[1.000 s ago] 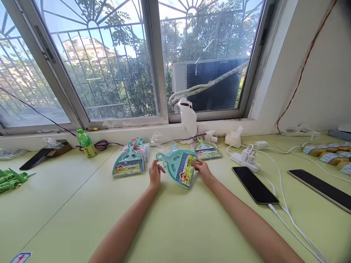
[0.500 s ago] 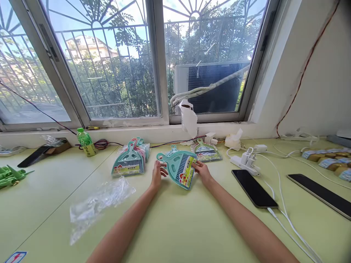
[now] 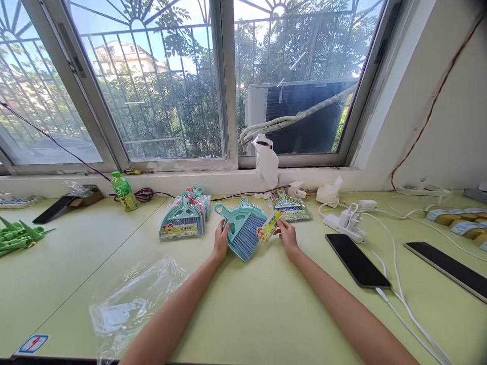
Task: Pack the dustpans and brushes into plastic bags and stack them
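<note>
My left hand (image 3: pixel 220 240) is closed on the left edge of a teal dustpan-and-brush set (image 3: pixel 243 228), whose blue-grey bristles face up. In my right hand (image 3: pixel 287 235) I pinch a yellow printed label card (image 3: pixel 268 227), held just right of the bristles. Behind the set, another teal piece (image 3: pixel 245 204) shows in part. To the left, wrapped sets (image 3: pixel 181 223) lean in a pile, teal in front and pink behind. A wrapped set with a green rim (image 3: pixel 291 208) lies behind my right hand.
Crumpled clear plastic (image 3: pixel 133 299) lies left of my left forearm. On the right are a charging phone (image 3: pixel 357 261), a power strip (image 3: pixel 344 228) with white cables and a second dark device (image 3: pixel 449 266). A green bottle (image 3: pixel 125 191) stands near the window.
The label card has come off the dustpan-and-brush set, and my right hand holds it to the right. The bristles are now uncovered. My left hand has closed on the set's edge.
</note>
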`<state>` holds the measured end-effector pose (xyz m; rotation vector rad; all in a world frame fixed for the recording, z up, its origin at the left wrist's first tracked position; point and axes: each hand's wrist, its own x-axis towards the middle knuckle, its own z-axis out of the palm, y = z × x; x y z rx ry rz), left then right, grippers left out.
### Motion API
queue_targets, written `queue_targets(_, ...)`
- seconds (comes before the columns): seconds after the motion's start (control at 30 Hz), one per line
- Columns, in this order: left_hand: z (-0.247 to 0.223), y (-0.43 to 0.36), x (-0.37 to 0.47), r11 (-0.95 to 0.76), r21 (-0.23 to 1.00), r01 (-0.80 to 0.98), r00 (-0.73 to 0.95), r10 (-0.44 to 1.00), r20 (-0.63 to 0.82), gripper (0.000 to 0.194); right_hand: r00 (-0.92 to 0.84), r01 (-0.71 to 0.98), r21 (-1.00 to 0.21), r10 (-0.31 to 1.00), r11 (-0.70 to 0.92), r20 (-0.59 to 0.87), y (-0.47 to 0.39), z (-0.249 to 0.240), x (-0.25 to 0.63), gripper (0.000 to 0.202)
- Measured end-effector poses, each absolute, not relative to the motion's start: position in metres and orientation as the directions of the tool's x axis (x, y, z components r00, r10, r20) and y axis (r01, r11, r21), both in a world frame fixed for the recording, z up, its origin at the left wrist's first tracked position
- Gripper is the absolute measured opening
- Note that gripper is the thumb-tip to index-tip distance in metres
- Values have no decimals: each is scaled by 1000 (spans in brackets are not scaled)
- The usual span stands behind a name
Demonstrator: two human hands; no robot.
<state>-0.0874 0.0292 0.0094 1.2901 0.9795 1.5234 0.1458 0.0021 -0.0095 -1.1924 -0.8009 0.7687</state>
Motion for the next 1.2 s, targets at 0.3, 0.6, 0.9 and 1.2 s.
queue_targets(0.3, 10, 27, -86, -350, 930, -111, 4, 936, 352, 35, 854, -195, -926, 520, 323, 2, -4, 4, 174, 50)
queue_targets(0.6, 9, 21, -83, -400, 916, -30, 143, 905, 400, 37, 602, 358, -872, 631, 335, 489, -36, -14, 75, 63)
queue_targets(0.9, 0, -7, -61, -402, 860, 315, 233, 911, 341, 40, 87, 929, -322, 738, 183, 670, -59, 34, 91, 20)
queue_targets(1.2, 1, -10, -60, -385, 840, 382, 219, 921, 323, 39, 12, 983, -168, 886, 75, 464, -66, 44, 77, 23)
